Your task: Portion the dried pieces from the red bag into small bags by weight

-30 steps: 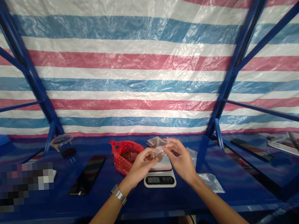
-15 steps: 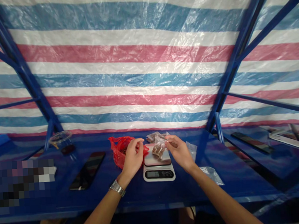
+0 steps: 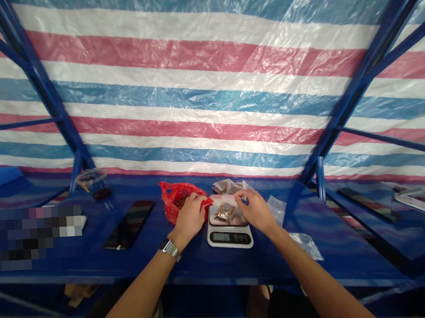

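Observation:
On the steel plate of a white kitchen scale (image 3: 230, 244) lies a small clear plastic bag (image 3: 226, 213) with brown bits inside. My right hand (image 3: 255, 209) pinches the bag's upper edge between thumb and forefinger. My left hand (image 3: 191, 216) is closed on the right rim of a red plastic bag (image 3: 170, 204), and a red flap shows at its fingertips. Brown pieces are visible within the red bag. Behind the scale, several filled clear bags (image 3: 228, 186) lie in a small heap.
Flat clear bags (image 3: 276, 210) lie right of the scale, with another clear bag (image 3: 306, 246) nearer the front edge. A black phone (image 3: 130, 225) and a lidded clear cup (image 3: 101, 190) stand left. Blue metal posts (image 3: 320, 152) and a striped tarp (image 3: 194, 93) rise behind.
The small clear bag has come down onto the scale, with my right hand at its top edge. My left hand has gone onto the red bag's rim. The view has tilted downward.

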### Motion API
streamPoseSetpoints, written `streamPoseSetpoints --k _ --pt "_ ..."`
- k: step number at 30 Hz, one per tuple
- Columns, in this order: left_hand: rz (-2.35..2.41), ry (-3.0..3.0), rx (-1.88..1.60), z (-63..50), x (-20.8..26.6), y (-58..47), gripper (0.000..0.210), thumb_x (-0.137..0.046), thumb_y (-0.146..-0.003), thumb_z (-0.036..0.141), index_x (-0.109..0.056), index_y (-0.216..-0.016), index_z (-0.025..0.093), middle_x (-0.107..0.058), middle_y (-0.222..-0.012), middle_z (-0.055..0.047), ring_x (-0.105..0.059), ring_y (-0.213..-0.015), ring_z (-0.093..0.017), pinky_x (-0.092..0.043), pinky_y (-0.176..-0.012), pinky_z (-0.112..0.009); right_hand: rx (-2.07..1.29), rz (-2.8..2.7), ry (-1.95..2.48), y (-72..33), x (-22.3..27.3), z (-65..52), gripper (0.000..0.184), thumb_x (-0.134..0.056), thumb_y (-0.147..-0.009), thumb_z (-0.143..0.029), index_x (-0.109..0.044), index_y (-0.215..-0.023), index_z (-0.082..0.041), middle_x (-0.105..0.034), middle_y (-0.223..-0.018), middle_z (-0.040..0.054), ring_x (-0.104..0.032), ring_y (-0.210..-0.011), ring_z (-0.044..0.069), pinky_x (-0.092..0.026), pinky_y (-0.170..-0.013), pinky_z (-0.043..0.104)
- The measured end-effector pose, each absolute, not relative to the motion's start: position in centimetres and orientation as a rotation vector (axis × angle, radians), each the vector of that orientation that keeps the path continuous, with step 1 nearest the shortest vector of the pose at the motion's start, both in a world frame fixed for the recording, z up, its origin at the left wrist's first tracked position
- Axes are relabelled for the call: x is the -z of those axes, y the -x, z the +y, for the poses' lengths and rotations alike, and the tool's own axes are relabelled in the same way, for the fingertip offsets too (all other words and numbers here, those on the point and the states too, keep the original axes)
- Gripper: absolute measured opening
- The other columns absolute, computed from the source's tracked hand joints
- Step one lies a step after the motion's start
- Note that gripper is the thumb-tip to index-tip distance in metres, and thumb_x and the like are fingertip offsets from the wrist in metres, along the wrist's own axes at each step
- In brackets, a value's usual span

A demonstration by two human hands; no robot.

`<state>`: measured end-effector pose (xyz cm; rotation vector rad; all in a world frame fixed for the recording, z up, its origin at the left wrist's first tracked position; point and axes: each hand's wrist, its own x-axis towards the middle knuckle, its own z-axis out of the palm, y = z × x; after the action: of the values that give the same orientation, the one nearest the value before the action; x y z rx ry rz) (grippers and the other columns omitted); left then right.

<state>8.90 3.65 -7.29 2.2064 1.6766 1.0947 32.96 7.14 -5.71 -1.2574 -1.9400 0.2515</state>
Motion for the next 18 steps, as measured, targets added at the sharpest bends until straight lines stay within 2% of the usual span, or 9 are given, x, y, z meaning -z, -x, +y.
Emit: streamPoseSetpoints --k 2,7,13,18 --pt "1.758 -2.196 -1.096 4.0 7.6 -8.7 0.032 -0.049 -0.093 0.011 -0.072 -0.113 0.022 -0.066 -0.119 -0.012 -0.061 -0.112 -0.027 -0.048 -0.106 -0.044 -0.197 -1.941 1.252 -33.3 5.6 7.0 0.024 -0.054 -0.094 -0.032 -0.076 -0.098 -0.024 -0.074 -0.101 0.0082 -0.065 -0.101 0.028 -0.049 -0.095 0.043" --pt "1.896 -2.163 -1.127 4.1 7.4 -8.8 0.028 -0.049 -0.095 0.017 -0.071 -0.113 0.018 -0.064 -0.117 -0.016 -0.060 -0.109 -0.030 -0.049 -0.103 -0.049 -0.163 -1.913 1.260 -34.9 5.7 6.4 0.026 -0.051 -0.097 -0.035 -0.075 -0.098 -0.023 -0.073 -0.102 0.0091 -0.064 -0.101 0.028 -0.048 -0.096 0.044" --pt "1.792 -2.042 -1.486 3.7 5.6 -9.4 0.024 -0.048 -0.095 0.015 -0.071 -0.097 0.022 -0.066 -0.106 -0.010 -0.061 -0.104 -0.026 -0.051 -0.103 -0.046 -0.159 -1.863 1.315 -36.6 6.3 6.6 0.028 -0.052 -0.096 -0.037 -0.076 -0.097 -0.023 -0.073 -0.098 0.0090 -0.065 -0.094 0.027 -0.050 -0.089 0.042" --pt "1.696 -1.919 -1.608 3.4 4.5 -9.5 0.026 -0.046 -0.090 0.009 -0.069 -0.087 0.022 -0.068 -0.101 -0.006 -0.065 -0.100 -0.022 -0.053 -0.097 -0.041 -0.152 -1.842 1.343 -36.0 6.6 7.6 0.027 -0.053 -0.096 -0.035 -0.077 -0.097 -0.023 -0.072 -0.093 0.0081 -0.066 -0.090 0.025 -0.050 -0.088 0.039"
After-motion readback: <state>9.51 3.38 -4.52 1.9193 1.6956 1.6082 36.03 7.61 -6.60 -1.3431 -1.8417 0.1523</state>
